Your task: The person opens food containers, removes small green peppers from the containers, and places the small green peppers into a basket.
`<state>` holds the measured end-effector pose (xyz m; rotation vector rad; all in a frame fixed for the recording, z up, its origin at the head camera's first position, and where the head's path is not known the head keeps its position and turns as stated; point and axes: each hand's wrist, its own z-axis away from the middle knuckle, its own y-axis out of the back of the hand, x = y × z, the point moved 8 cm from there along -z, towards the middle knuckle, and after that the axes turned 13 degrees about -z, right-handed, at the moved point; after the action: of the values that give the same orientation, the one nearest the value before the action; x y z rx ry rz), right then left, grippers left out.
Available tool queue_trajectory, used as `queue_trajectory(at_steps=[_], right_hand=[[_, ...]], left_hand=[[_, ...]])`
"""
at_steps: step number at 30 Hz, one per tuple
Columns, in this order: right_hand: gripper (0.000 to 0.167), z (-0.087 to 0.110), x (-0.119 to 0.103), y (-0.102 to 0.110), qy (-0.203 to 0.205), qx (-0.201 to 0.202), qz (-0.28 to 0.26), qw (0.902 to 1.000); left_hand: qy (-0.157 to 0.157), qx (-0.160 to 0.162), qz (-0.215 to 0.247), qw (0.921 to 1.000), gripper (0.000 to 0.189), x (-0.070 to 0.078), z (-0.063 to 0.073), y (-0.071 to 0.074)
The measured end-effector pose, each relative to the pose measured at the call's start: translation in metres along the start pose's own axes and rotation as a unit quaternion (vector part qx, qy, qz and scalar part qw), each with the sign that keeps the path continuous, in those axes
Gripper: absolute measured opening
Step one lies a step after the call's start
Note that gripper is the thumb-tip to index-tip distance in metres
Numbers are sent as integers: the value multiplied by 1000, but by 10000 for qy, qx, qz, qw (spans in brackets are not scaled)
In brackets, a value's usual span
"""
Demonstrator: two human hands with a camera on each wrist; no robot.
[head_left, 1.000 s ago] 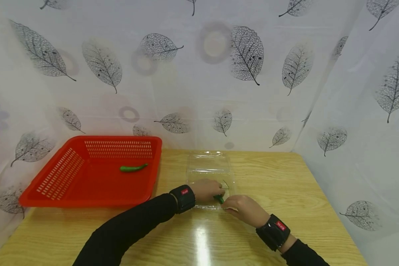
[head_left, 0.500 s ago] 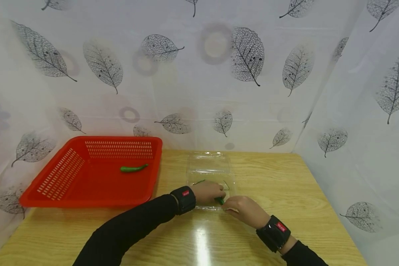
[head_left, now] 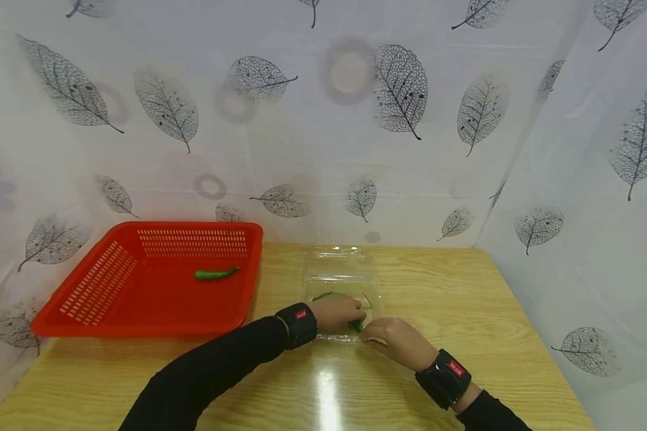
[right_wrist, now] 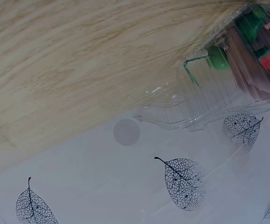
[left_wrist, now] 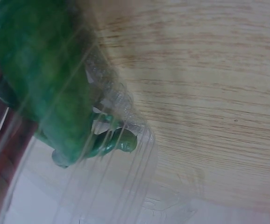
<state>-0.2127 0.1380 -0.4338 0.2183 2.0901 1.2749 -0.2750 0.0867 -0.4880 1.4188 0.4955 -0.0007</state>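
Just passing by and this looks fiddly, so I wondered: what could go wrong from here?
The clear rectangular plastic box might skid or bend on the flat wood-grain table if the left hand inside it pushes harder than the right hand at its near right corner can steady.

The thin, bent green stem of a smooth green pepper in the box could snag or snap under a careless push.
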Motion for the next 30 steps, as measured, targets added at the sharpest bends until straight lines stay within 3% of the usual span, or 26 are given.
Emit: queue_trajectory(at_steps=[12, 20, 30], right_hand=[[17, 0, -1, 1, 111, 52, -12, 9999], [17, 1, -1, 1, 34, 42, -59, 10000], [18, 1, -1, 1, -63, 3, -92, 9999]], left_hand=[[221, -139, 343, 9991, 7, -4, 1, -3], [189, -9, 350, 9992, 9, -5, 3, 4], [384, 19, 472, 9981, 13, -13, 7, 12]])
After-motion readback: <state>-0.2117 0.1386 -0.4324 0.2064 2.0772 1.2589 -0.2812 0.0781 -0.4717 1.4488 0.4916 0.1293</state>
